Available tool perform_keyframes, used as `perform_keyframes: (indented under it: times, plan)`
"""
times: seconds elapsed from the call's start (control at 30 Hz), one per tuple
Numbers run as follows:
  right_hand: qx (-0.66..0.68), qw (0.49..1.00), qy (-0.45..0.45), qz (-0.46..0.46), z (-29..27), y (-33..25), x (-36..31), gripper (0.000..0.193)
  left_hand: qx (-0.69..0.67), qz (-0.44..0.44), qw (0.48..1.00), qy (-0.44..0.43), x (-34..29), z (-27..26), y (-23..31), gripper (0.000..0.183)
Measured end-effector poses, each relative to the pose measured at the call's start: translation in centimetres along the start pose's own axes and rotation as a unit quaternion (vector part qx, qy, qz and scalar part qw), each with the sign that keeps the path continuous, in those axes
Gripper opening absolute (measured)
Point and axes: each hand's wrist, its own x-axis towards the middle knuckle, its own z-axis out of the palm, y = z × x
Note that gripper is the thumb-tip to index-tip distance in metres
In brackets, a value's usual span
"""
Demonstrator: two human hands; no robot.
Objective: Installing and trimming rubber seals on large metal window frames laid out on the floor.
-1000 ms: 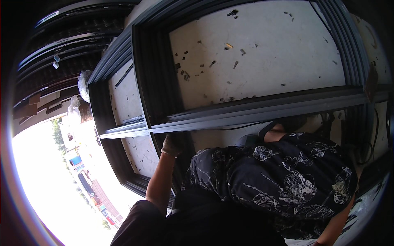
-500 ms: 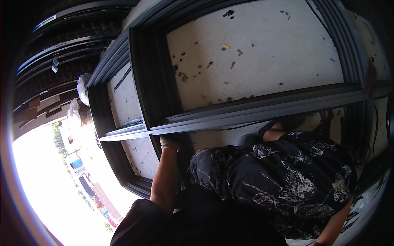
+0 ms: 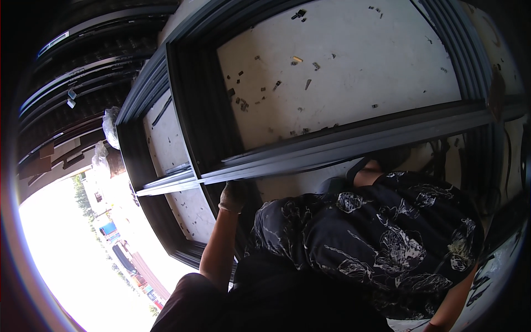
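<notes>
Where the left side opens onto white outdoor glare [image 3: 50, 254], we can just make out a small blue boxy shape [image 3: 109, 228], blurred. Above it: long dark profiles [image 3: 110, 57] in rows, plus a crumpled clear plastic bundle [image 3: 110, 127] just beside the frame. Next, the workpiece: a large dark-grey metal frame [image 3: 332, 139] with stepped, grooved members, running from left of centre to the right rim. Its narrow dark upright bar [image 3: 185, 105] meets the long rail right by our left hand [image 3: 231, 198]. That hand is in a pale glove, on a bare forearm [image 3: 218, 249] out of a black sleeve [image 3: 191, 299]. It's at the rail's lower edge in our view; fingers are lost in shade, so we can't tell if they're clamped on it. Our right hand is out of view, state unknown. Through the big opening we see pale floor [image 3: 398, 72] with scattered dark scraps [image 3: 241, 103] and one yellow strip [image 3: 297, 59]. Below the rail, close beside us on the right: a co-worker [image 3: 398, 243], bent over, black top with white floral line print. Far right, a rust-brown piece [image 3: 496, 94] overlaps the rail.
</notes>
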Motion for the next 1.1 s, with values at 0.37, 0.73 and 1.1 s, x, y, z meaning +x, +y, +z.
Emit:
perform_keyframes:
  times: [0.37,0.73,1.1]
  plan:
    - [0.000,1.000,0.015,0.005,-0.5,-0.4,-1.1,0.018,0.045,-0.068,0.996,-0.038,1.4,0.9,-3.3,0.044]
    - [0.024,0.999,0.018,0.019,-0.3,-0.6,-1.7,0.018,-0.121,-0.161,0.974,-0.106,3.2,-0.6,-5.2,0.039]
    - [0.031,0.991,-0.132,-0.016,-1.0,-0.7,-1.6,0.019,0.036,-0.158,0.985,-0.066,2.3,2.2,-6.9,0.035]
